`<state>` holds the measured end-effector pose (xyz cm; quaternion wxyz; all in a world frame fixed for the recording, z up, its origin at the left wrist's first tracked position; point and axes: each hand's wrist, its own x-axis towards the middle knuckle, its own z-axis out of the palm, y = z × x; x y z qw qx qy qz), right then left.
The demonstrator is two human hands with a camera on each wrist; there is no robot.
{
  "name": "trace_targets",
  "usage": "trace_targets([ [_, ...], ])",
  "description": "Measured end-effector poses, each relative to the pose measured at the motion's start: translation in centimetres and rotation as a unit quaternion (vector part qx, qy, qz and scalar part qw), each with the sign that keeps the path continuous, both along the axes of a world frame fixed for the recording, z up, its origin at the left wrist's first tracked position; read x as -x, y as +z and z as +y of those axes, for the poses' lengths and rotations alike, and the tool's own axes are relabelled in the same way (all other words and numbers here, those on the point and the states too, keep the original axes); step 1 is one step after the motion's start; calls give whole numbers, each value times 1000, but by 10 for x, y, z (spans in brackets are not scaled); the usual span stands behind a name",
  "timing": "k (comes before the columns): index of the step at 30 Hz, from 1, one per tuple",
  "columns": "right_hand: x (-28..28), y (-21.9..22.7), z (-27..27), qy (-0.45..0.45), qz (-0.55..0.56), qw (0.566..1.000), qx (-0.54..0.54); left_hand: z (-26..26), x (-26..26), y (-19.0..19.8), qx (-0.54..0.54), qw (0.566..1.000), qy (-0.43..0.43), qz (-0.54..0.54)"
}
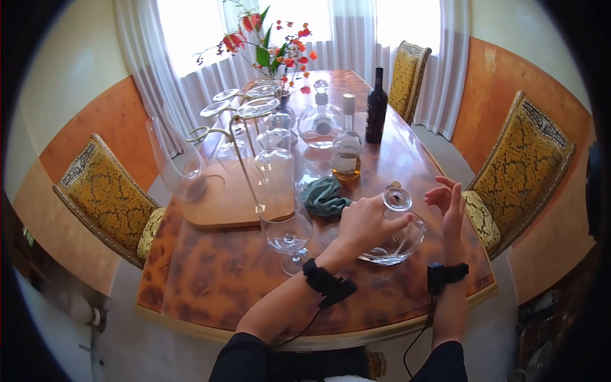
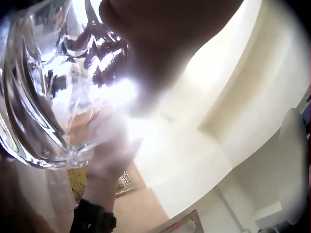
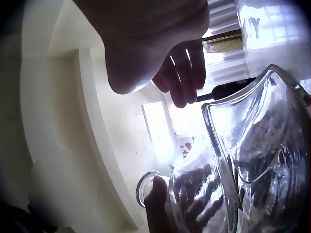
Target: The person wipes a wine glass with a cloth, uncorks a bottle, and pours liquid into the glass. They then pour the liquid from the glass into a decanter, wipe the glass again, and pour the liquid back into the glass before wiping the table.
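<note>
A clear glass decanter with a wide flared lip stands at the table's near right. My left hand grips it just below the lip, the thumb laid across its neck. Through the glass of the decanter, fingers show in the right wrist view. Raised to the right of it is my right hand, fingers loosely extended and holding nothing. Left of my left hand are a green cloth and a stemmed glass. A small round brownish piece lies behind the decanter's lip.
A wooden board and a metal rack with upside-down glasses stand left, beside a curved glass decanter. Further back are an amber-filled bottle, a stoppered decanter, a dark wine bottle and flowers.
</note>
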<state>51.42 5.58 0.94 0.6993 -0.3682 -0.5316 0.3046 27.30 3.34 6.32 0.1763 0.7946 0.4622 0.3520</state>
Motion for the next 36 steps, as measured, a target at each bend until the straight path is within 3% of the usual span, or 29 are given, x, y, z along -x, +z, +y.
trace_targets([
  [7,-17,-7,7,-11,40,999,25,1,0,-8,-36,999,-2,4],
  [9,-21,-10,6,23,76,996,48,2,4,-5,-37,999,-22,-21],
  [13,-19,-19,-21,-27,135,987,79,-7,4,5,-31,988,-19,-152],
  [17,5,-24,-63,-36,247,968,23,-7,11,23,-48,971,-21,-232],
  [19,36,-23,-88,109,257,960,25,-4,12,30,-41,958,-31,-283],
  [21,63,-18,-114,243,204,943,98,-3,13,31,-12,903,-69,-424],
  [22,72,-18,-116,236,205,945,98,-11,20,41,8,901,-78,-426],
  [24,86,-18,-115,304,97,941,112,-15,21,45,28,893,-89,-441],
  [28,86,-40,-102,236,126,961,75,-21,22,49,39,862,-112,-493],
  [30,93,-37,-93,172,175,969,-25,-22,24,51,54,853,-114,-506],
  [33,101,-14,-94,201,228,951,-51,-28,27,55,73,845,-108,-519],
  [36,98,4,-89,221,202,950,-85,-37,34,66,66,846,-125,-514],
])
